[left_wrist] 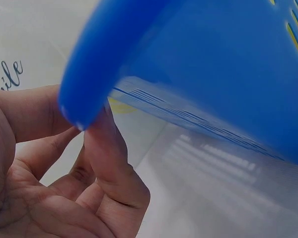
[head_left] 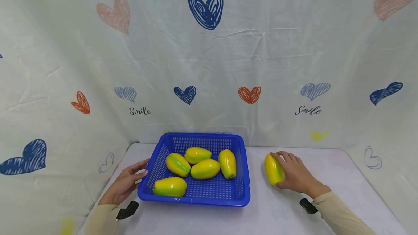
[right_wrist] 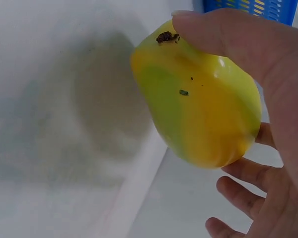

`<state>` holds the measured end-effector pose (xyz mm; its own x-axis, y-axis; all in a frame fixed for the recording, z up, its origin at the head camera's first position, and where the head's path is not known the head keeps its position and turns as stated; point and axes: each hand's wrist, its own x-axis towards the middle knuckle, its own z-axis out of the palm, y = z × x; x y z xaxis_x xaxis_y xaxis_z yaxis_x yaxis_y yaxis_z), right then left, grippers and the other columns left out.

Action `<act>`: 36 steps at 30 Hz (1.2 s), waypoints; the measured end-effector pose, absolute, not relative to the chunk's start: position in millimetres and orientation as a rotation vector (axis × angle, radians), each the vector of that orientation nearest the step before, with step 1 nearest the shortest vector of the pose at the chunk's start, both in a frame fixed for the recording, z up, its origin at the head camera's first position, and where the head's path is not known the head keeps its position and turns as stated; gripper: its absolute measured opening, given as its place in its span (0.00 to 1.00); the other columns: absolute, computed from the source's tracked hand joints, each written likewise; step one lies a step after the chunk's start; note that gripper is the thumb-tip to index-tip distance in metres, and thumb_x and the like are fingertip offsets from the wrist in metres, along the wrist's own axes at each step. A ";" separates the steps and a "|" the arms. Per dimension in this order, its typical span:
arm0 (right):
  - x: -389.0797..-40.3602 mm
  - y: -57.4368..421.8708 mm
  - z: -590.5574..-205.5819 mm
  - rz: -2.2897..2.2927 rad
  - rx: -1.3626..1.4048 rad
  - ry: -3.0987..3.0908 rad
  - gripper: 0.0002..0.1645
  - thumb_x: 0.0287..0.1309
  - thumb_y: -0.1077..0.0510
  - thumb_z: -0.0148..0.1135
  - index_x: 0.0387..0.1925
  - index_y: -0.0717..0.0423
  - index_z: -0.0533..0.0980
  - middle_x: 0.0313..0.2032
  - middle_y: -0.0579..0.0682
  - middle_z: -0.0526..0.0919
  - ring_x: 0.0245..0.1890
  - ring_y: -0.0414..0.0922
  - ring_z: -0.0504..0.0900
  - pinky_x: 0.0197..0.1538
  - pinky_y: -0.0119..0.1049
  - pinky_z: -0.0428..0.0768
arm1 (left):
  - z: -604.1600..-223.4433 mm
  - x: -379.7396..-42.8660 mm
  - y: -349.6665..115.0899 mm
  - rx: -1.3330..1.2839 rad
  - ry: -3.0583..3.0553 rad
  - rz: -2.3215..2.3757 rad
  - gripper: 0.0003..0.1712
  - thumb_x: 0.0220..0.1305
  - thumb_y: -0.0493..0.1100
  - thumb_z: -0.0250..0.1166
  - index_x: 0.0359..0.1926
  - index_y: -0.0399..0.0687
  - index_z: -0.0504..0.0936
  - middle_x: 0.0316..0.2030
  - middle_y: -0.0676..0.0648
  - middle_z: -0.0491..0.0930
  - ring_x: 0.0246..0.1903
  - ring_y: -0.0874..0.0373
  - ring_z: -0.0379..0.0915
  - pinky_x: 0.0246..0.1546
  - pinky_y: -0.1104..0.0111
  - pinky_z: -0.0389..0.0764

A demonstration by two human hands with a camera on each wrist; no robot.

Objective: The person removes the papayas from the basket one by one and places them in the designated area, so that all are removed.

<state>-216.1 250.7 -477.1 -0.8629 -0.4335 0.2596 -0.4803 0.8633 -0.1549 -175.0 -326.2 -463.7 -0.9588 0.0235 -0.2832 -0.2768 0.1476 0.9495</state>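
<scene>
A yellow-green papaya (head_left: 273, 169) is in my right hand (head_left: 296, 174), to the right of the basket. In the right wrist view, the thumb lies over the end of the papaya (right_wrist: 203, 109) with the dark stem mark, and fingers support the opposite side. My left hand (head_left: 125, 183) pinches the left rim of a blue plastic basket (head_left: 196, 201) between thumb and finger. The left wrist view shows this rim (left_wrist: 97, 64) close up. Inside the basket lie several similar papayas (head_left: 205, 169), one of them (head_left: 170, 186) apart at the front left corner.
The basket stands on a white-covered table (head_left: 274, 213). Behind and at both sides hangs a pale curtain (head_left: 222, 61) printed with hearts and lettering. Dark wrist devices sit at the left sleeve (head_left: 101, 220) and the right sleeve (head_left: 339, 213).
</scene>
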 end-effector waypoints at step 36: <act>-219.9 250.1 -488.7 0.376 0.640 -2.936 0.60 0.37 0.46 0.90 0.71 0.62 0.71 0.60 0.66 0.76 0.56 0.65 0.78 0.60 0.70 0.75 | -465.3 -175.9 -327.6 -0.244 2.159 1.920 0.36 0.82 0.37 0.55 0.83 0.37 0.52 0.75 0.32 0.57 0.48 0.58 0.80 0.51 0.66 0.86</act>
<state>-219.9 250.1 -488.7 -0.9046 -0.3944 0.1617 -0.4224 0.8803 -0.2160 -175.9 -327.6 -465.3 -0.9569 0.0355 -0.2881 -0.2820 0.1218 0.9516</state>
